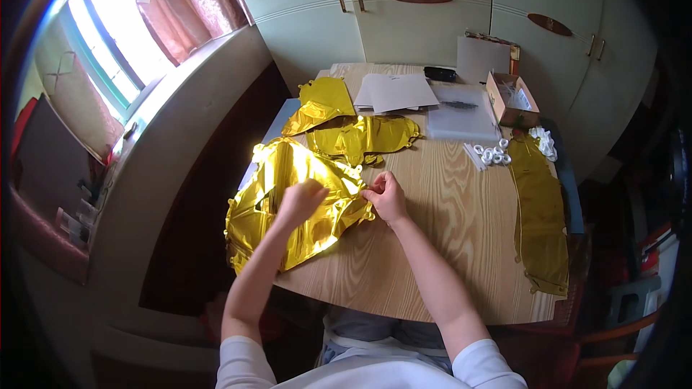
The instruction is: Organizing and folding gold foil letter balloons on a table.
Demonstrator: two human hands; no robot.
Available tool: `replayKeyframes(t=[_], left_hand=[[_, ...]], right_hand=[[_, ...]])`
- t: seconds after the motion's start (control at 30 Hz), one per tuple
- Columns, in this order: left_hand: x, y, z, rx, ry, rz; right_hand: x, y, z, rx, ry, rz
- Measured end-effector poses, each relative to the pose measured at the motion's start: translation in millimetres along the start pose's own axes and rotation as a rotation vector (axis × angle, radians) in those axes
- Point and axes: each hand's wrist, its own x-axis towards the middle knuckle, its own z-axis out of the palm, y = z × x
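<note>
A large, shiny gold foil balloon point(288, 166), flat and creased with small tabs along its edge, lies at the left front of the wooden table point(440, 245). My right hand point(387, 198) pinches its right edge by a tab. Over the middle of the foil is my left hand point(301, 202), its fingers closed and slightly smeared; whatever they hold is too small to make out. Just beyond lie another flat gold foil balloon point(364, 137) and a folded gold foil piece point(324, 101).
A long gold foil strip point(539, 209) lies along the right side. Small white rolls point(494, 154) sit near it. Farther back are white sheets point(395, 92), clear plastic sleeves point(461, 119), a black case point(440, 73) and an open box point(513, 101). Cabinets point(425, 21) stand behind.
</note>
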Motion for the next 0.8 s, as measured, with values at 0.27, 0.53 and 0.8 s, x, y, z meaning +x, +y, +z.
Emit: replayKeyframes(t=[0.27,0.53,0.8], left_hand=[[17.3,42.7,46.1,0.232,-0.029,0.165],[-22.9,45.6,36.6,0.394,-0.102,0.343],[-25.6,40.3,42.6,0.34,0.035,0.308]], right_hand=[[3.1,-11.9,-3.7,0.163,-0.089,0.082],[9.2,1.9,-6.1,0.223,-0.05,0.056],[11.7,9.4,-7.8,0.219,-0.084,0.059]])
